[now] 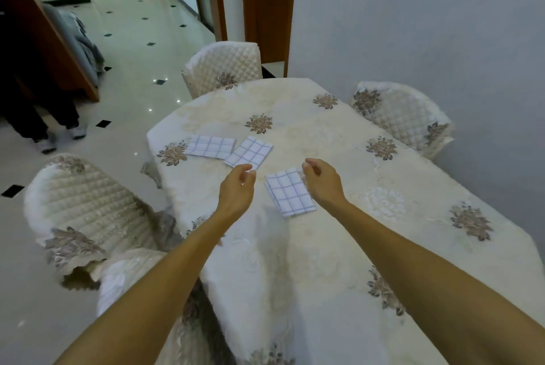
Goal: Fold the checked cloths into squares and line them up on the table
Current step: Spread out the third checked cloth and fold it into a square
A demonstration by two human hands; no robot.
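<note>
Seemingly empty, left hand (pixel 236 189) and right hand (pixel 323 183) hover, fingers (pixel 247 173) loosely curled, flanking one checked cloth (pixel 290 192).

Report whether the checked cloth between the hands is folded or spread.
Folded: the cloth lies as a small compact square with layered edges showing.

The person is showing two bare forearms, long and slender, each ending in a bare hand: the left hand (pixel 236 190) and the right hand (pixel 321 184). Skin is lying uncovered to the lower edge.
</note>
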